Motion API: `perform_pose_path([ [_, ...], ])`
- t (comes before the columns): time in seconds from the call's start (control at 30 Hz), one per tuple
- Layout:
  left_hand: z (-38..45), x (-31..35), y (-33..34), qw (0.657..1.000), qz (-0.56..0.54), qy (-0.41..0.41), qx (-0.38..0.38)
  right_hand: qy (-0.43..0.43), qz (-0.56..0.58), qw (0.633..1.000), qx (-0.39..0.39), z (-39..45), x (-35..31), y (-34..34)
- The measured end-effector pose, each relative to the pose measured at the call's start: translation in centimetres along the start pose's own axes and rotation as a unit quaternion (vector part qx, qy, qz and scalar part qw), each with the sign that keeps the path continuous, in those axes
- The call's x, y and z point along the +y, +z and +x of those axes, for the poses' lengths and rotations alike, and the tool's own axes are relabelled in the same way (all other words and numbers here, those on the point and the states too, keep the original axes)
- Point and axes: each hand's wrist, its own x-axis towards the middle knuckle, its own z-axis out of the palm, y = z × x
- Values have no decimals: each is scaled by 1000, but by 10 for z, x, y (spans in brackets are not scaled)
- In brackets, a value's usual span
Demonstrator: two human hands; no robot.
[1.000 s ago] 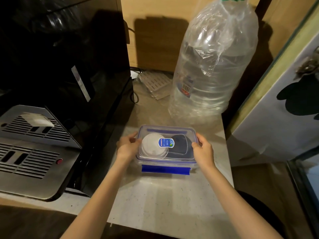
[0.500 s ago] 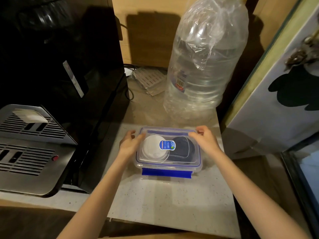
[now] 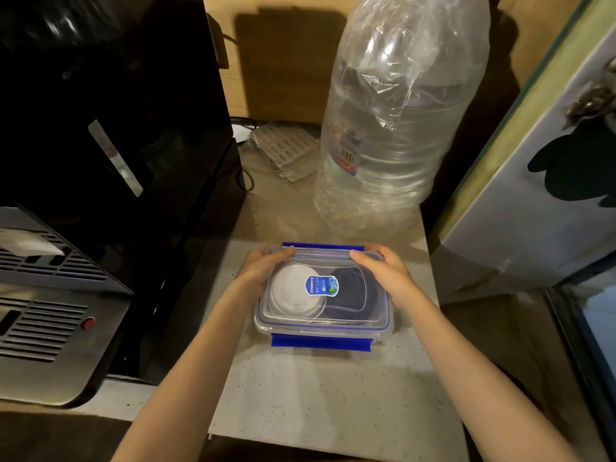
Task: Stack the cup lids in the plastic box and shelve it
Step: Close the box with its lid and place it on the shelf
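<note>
The clear plastic box (image 3: 323, 301) sits on the speckled desk (image 3: 333, 411), lid on, a blue sticker on top and blue clips front and back. Inside lie white cup lids (image 3: 290, 295) beside dark cup lids (image 3: 353, 291) (stacked, though I cannot count them). Both hands have slid from the box's ends to its far edge: left hand (image 3: 263, 266) and right hand (image 3: 383, 271) curl over the rear rim, fingers pressing down near the back clip (image 3: 321, 245), just in front of the big water bottle (image 3: 393, 128).

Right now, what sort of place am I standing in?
Probably a drinks corner in a café or pantry: a coffee machine with a drip tray, a big water bottle, and a box of cup lids on the counter.
</note>
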Motion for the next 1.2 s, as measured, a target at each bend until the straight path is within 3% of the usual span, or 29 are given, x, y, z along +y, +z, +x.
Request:
perform_pose_path([
  [0.2, -2, 1, 2, 999, -12, 44, -7, -60, 5, 998, -32, 0, -1, -1],
  [0.5, 1, -3, 1, 996, -24, 81, -8, -133, -35, 990, -12, 6, 3, 0],
  [0.63, -3, -5, 5, 987, 51, 137, 74, -157, -98, 983, 13, 5, 3, 0],
  [0.73, -15, -6, 6, 927, 209, 274, 147, -199, -212, 955, 63, 2, 1, -3],
  [0.83, -35, -13, 2, 825, 391, 394, 102, -279, -251, 922, 98, -18, -4, -10],
  [0.9, -51, -26, -3, 761, 445, 468, 61, -348, -264, 895, 93, -41, 1, -11],
  [0.97, -66, -43, -8, 718, 474, 508, 31, -402, -285, 867, 80, -65, 14, -10],
  [1.03, -77, -62, -11, 687, 512, 515, 15, -439, -323, 836, 65, -84, 31, -7],
  [1.2, -82, -91, -10, 661, 563, 495, 15, -430, -423, 797, 29, -103, 61, -6],
])
